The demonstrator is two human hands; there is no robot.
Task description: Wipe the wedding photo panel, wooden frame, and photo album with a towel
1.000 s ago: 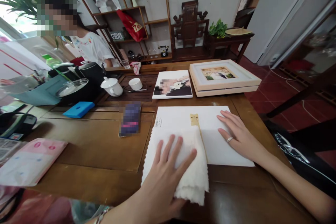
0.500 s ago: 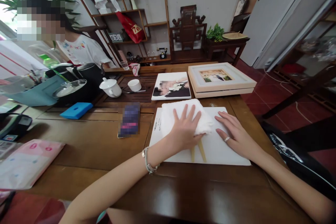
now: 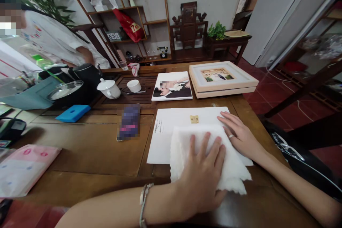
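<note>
A white board (image 3: 164, 149) lies on the wooden table in front of me, with a small printed barcode at its left edge. Near its far edge is a gold metal hanger plate (image 3: 194, 119). My left hand (image 3: 204, 172) presses flat, fingers spread, on a white cloth (image 3: 184, 137). The cloth covers the middle of the board and hangs past its near edge. Wearing a ring, my right hand (image 3: 240, 133) rests open on the board's right side, just beside the cloth. What lies beneath the cloth is hidden.
Beyond the board are a photo print (image 3: 172, 86) and stacked framed pictures (image 3: 224, 78). A phone (image 3: 128, 122), a blue block (image 3: 73, 113), a lidded cup (image 3: 108, 88) and a pink-white packet (image 3: 26, 167) lie leftward. Another person (image 3: 50, 35) is at far left.
My left hand has drawn the cloth toward me, uncovering the gold hanger plate and covering the board's near part. My right hand stays nearly in place. The other person has shifted left.
</note>
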